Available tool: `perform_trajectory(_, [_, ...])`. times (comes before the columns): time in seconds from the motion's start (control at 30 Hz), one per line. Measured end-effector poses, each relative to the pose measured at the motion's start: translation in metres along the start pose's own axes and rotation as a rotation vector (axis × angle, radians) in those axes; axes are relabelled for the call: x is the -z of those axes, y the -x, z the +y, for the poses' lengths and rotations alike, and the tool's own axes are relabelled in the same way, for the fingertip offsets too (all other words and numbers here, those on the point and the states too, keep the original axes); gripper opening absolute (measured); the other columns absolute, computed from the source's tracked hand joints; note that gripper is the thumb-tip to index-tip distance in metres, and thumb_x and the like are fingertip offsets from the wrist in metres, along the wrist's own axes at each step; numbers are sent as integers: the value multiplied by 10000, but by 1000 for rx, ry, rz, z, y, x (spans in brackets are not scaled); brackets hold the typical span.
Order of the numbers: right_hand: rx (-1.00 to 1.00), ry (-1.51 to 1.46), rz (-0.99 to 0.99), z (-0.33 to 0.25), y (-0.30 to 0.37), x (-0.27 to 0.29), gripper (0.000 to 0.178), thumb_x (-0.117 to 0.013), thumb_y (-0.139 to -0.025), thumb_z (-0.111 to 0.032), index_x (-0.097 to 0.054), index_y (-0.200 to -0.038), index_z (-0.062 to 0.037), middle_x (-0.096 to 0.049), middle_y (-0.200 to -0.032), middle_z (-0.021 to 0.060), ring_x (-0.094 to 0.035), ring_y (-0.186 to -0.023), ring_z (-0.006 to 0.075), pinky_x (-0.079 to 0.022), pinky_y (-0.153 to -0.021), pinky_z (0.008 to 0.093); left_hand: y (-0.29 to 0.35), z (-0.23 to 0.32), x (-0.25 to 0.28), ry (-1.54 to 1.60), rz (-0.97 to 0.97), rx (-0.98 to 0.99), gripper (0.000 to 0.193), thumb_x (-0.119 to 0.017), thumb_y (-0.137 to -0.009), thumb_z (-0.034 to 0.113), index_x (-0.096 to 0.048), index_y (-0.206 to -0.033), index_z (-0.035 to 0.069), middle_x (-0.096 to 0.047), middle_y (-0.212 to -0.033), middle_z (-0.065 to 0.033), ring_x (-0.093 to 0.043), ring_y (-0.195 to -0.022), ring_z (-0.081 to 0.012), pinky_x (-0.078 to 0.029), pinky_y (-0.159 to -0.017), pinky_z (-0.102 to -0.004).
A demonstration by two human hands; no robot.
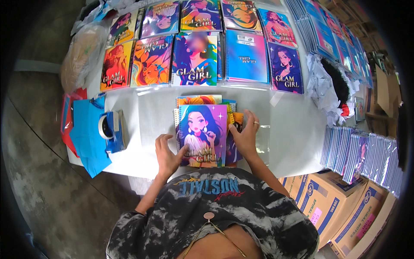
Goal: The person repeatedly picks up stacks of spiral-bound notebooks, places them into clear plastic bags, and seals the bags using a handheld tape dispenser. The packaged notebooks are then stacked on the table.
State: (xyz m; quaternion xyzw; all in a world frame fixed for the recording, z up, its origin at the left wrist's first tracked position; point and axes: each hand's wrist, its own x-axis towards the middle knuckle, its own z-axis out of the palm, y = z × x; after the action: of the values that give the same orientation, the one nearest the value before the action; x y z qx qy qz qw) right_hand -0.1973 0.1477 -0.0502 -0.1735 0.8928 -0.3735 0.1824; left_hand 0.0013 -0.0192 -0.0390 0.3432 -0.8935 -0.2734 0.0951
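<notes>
In front of me on the white table lies a loose stack of spiral notebooks, its layers offset from one another. The top notebook (pixel 202 129) has a purple and blue cover with a drawn dark-haired figure. At its left edge is my left hand (pixel 169 155), thumb touching the cover and fingers spread outside the stack. My right hand (pixel 246 136) rests along the right side, thumb against the edges of the lower notebooks and fingers apart. An orange-covered notebook (pixel 199 99) sticks out at the far side of the stack. The undersides of both hands are hidden.
Two rows of notebook piles (pixel 151 60) line the table's far side. On the left are a blue tape dispenser (pixel 114 131) and blue sheets (pixel 88 134). Crumpled wrapping (pixel 325 86) and stacked notebooks (pixel 358 151) sit at right, above cardboard boxes (pixel 332 198).
</notes>
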Motion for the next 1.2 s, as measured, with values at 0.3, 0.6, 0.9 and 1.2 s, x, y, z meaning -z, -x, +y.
perform_trajectory(0.3, [201,-192,43,-11,-53,0,626,-540,-862,-169,-247,-1368,56,-360,-1363,216,-361,-1267,279,-259,-1057,353,2,21,-39,442,-66,301,856,-637,-718,107,-127,-1393,-24,-356,-1268,-261,-380,-1194,-373,-304,-1018,-414])
perform_trajectory(0.6, [-40,429,529,-31,-411,24,397,-622,-790,-368,-577,-986,-25,-614,-993,211,-555,-984,360,-391,-870,470,-7,23,-30,399,-123,303,869,-652,-678,116,-165,-1385,-22,-385,-1236,-242,-428,-1141,-360,-344,-981,-403])
perform_trajectory(0.9, [230,-845,17,-83,-173,91,315,-680,-794,-194,-552,-1008,-1,-596,-869,48,-555,-778,98,-444,-706,239,-12,20,-11,588,-161,392,752,-543,-887,369,-135,-1419,28,-378,-1305,-283,-469,-1131,-319,-371,-960,-394])
perform_trajectory(1.2, [-16,46,-264,10,-7,31,372,-697,-772,-307,-532,-961,-32,-570,-872,87,-534,-813,189,-428,-740,316,-15,30,-36,404,-171,275,992,-717,-749,258,-31,-1404,-35,-281,-1327,-288,-328,-1232,-380,-278,-1025,-409])
